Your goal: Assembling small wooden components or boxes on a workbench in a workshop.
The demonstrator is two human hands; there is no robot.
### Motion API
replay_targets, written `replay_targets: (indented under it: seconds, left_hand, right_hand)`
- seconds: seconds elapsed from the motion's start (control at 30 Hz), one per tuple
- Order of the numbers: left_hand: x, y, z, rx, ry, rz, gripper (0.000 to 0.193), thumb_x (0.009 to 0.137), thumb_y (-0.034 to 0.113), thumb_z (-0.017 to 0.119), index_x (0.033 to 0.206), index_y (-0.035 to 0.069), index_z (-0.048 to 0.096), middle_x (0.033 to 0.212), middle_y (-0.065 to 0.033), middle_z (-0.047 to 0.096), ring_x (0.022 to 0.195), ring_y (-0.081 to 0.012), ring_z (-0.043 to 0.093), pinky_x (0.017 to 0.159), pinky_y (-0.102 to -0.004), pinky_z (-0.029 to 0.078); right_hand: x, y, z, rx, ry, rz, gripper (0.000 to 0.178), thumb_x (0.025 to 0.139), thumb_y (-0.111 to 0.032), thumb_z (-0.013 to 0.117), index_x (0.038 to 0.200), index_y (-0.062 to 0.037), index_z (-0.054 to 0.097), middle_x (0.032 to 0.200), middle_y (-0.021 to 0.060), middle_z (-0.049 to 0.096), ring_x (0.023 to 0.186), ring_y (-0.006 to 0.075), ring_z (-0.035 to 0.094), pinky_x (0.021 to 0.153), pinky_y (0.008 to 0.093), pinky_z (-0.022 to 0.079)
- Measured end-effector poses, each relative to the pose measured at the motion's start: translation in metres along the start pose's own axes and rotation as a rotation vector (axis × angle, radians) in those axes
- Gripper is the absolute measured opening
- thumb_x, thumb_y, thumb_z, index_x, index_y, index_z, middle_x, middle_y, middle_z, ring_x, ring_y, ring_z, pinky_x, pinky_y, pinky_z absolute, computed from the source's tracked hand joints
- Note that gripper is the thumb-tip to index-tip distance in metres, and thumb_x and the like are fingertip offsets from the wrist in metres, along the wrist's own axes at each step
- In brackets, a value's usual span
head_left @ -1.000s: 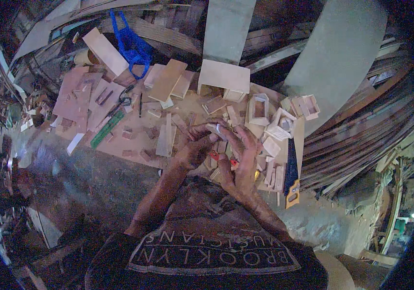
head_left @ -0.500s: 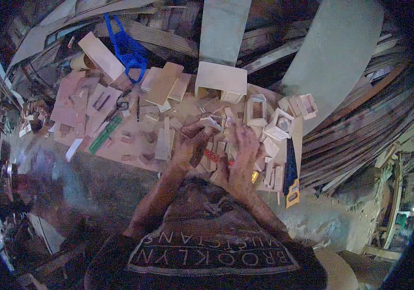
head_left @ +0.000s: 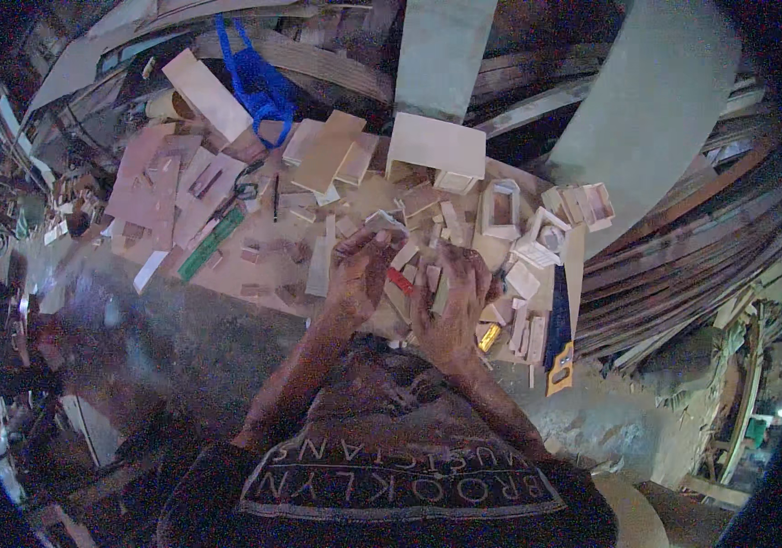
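Note:
My left hand [head_left: 361, 272] is closed on a small pale wood piece [head_left: 383, 222], which sticks out past its fingertips above the workbench [head_left: 258, 290]. To its right, my right hand [head_left: 453, 288] reaches low over small wood offcuts, thumb and fingers apart. A pale wood strip [head_left: 442, 292] shows between that thumb and the fingers; whether they touch it is unclear. Between the two hands lies a red object [head_left: 400, 280], partly covered. A small open-fronted wooden box [head_left: 501, 208] and a second one [head_left: 543, 239] with a round opening stand beyond my right hand.
A handsaw [head_left: 559, 331] lies along the right edge, near a yellow object [head_left: 489, 337]. A wooden table-like model [head_left: 436, 151] stands at the back, left of it stacked boards [head_left: 329, 153] and a blue bag [head_left: 261, 82]. A green strip [head_left: 211, 245] and flat panels [head_left: 142, 183] lie left.
My right hand has come down from beside the left hand's piece to the offcuts. My left hand still holds its wood piece, shifted slightly left. The whole view has swung a little.

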State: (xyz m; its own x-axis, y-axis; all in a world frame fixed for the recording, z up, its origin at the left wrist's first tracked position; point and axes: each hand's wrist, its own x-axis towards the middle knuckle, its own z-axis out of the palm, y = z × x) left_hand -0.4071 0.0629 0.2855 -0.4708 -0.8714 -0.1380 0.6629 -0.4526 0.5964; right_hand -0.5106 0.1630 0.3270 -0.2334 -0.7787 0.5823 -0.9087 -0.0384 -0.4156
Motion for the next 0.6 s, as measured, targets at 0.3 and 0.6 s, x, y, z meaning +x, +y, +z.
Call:
replay_targets:
  seconds: [0.3,0.6]
  left_hand:
    - [-0.004,0.022,-0.027,-0.046,-0.122,0.034,0.028,0.090,0.016,0.063,0.114,0.001,0.062,0.095,-0.0023,0.067,0.084,-0.0097,0.062,0.070,-0.0249,0.050]
    - [0.009,0.073,-0.056,0.230,0.054,-0.035,0.023,0.090,0.009,0.061,0.113,0.004,0.063,0.092,-0.0009,0.065,0.078,-0.0094,0.060,0.065,-0.0255,0.050]
  right_hand:
    - [0.014,-0.007,0.072,-0.090,-0.050,-0.185,0.054,0.073,-0.025,0.069,0.125,-0.0185,0.058,0.117,0.0130,0.057,0.112,0.0341,0.050,0.092,0.0582,0.032]
    - [0.044,-0.035,0.106,-0.007,0.262,-0.227,0.037,0.077,-0.014,0.069,0.113,-0.0092,0.060,0.117,0.0168,0.058,0.108,0.0338,0.052,0.092,0.0481,0.039]
